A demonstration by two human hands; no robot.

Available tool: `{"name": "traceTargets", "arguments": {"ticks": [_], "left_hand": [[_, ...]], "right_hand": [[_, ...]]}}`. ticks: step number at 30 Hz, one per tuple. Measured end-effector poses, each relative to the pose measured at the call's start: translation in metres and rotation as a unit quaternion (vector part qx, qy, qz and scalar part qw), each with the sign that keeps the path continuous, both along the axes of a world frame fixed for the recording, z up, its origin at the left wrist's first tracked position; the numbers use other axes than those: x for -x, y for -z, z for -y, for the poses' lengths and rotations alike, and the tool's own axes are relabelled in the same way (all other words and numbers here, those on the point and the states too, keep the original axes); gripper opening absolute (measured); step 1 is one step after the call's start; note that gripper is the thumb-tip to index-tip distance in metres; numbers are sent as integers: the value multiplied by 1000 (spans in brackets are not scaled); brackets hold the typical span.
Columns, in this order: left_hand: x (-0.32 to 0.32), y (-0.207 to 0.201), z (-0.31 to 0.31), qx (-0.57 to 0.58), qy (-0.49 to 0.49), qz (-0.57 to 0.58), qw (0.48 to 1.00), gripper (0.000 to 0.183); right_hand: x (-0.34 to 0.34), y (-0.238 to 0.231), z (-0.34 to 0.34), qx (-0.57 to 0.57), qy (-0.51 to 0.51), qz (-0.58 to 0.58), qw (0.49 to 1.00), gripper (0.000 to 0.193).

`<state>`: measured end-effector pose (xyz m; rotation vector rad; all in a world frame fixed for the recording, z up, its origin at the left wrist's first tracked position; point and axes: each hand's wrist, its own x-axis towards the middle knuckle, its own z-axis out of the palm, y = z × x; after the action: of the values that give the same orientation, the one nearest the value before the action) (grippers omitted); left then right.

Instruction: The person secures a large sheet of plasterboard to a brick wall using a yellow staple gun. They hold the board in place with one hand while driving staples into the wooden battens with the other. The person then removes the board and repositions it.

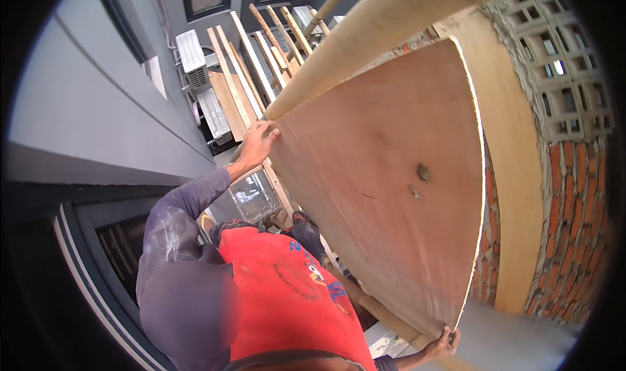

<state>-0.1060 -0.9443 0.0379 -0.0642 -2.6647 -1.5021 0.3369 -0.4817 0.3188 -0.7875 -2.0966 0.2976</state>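
A large plywood sheet (378, 169), reddish brown with a pale rough edge, stands tilted in front of me. Two dark grey lumps or stains (422, 172) mark its face. My left hand (259, 144) grips the sheet's upper left corner, fingers bent over the edge, close beside a thick bamboo pole. At the lower right corner, my right hand (444, 345) is closed round the edge, its thumb side showing. The sheet hides whatever lies behind it.
The bamboo pole (365, 38) crosses diagonally above the sheet. Several timber strips (238, 64) and air-conditioner units (191, 50) lie beyond, far below. A grey wall (85, 103) rises at left; a brick wall (570, 234) with pale vent blocks (554, 58) stands at right, beside a wooden board (518, 240).
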Motion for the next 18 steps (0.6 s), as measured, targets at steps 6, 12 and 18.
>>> {"name": "traceTargets", "arguments": {"ticks": [6, 12, 18], "left_hand": [[-9, -10, 27, -131, -63, -190, 971, 42], [-3, -256, 40, -201, -60, -555, 805, 44], [-50, -337, -68, 216, 438, -467, 737, 64]], "right_hand": [[12, 1, 41, 55, 3, 39, 998, 20], [75, 32, 57, -5, -74, 42, 996, 23], [82, 27, 74, -41, -101, 44, 993, 27]]}}
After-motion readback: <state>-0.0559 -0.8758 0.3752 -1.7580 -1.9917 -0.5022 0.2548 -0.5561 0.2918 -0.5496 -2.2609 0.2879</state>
